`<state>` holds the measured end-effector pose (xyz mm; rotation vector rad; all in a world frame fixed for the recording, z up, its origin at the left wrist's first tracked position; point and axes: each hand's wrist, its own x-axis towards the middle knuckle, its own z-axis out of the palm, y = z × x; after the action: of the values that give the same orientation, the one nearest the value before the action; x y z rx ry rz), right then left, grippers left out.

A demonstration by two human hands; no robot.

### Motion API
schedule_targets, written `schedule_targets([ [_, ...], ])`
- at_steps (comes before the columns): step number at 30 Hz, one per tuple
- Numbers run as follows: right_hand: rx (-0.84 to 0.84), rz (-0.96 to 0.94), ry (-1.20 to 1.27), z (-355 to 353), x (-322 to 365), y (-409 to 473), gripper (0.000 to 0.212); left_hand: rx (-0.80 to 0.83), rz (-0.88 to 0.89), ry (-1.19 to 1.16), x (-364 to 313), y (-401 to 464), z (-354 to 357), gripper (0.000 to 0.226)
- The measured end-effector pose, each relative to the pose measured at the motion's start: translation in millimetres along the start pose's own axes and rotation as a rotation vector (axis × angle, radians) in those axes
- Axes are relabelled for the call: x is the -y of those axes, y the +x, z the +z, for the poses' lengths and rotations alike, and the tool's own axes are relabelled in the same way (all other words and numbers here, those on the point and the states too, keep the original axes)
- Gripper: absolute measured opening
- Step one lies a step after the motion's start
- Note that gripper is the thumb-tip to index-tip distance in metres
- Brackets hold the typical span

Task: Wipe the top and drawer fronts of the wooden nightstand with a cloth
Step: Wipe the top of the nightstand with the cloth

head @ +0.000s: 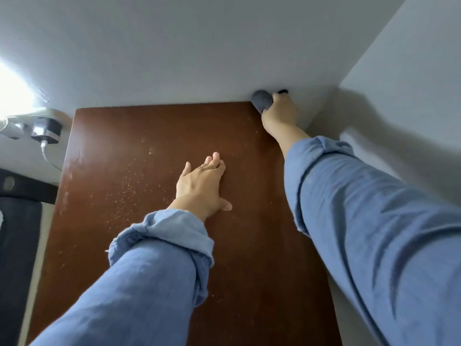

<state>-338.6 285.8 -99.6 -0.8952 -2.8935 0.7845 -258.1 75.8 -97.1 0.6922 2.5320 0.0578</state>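
Lighting: one strong source at far left, blown out to white glare (11, 93) over the wall. Elsewhere soft, dim, grey-blue. Sheen: pale reflected streak along the left edge of the brown nightstand top (139, 151); dust specks catch light. Shadows: broad soft shadow (389, 116) on the right wall behind the raised arm. Sharpness: mild softness throughout; charger (47, 132) at left smeared. Distortion: wide-angle stretching, near sleeves (374, 221) enlarged, edges bowed.
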Motion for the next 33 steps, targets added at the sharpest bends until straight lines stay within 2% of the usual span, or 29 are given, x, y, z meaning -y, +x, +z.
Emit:
schedule_targets([
  [5, 0.116, -0.262, -0.046, 9, 14, 0, 0.034, -0.006, -0.003, -0.032, 5, 3, 3, 0.111],
  [9, 0.238, -0.332, -0.029, 1, -5, -33, 0.039, -0.005, 0.0, -0.026, 5, 4, 4, 0.111],
  [13, 0.241, -0.315, -0.001, 0, -29, -98, 0.05, 0.024, -0.012, -0.018, 0, 1, -1, 0.11],
  [22, 0.289, -0.242, 0.075, -3, -65, -225, 0.049, 0.052, 0.003, -0.004, -6, -11, -12, 0.102],
  [27, 0.281, -0.2, 0.052, 1, -73, -257, 0.058, 0.073, 0.012, 0.016, -4, -13, -15, 0.101],
  [33, 0.273, -0.242, 0.063, -1, -72, -257, 0.054, -0.037, -0.019, 0.081, -10, -55, 14, 0.072],
])
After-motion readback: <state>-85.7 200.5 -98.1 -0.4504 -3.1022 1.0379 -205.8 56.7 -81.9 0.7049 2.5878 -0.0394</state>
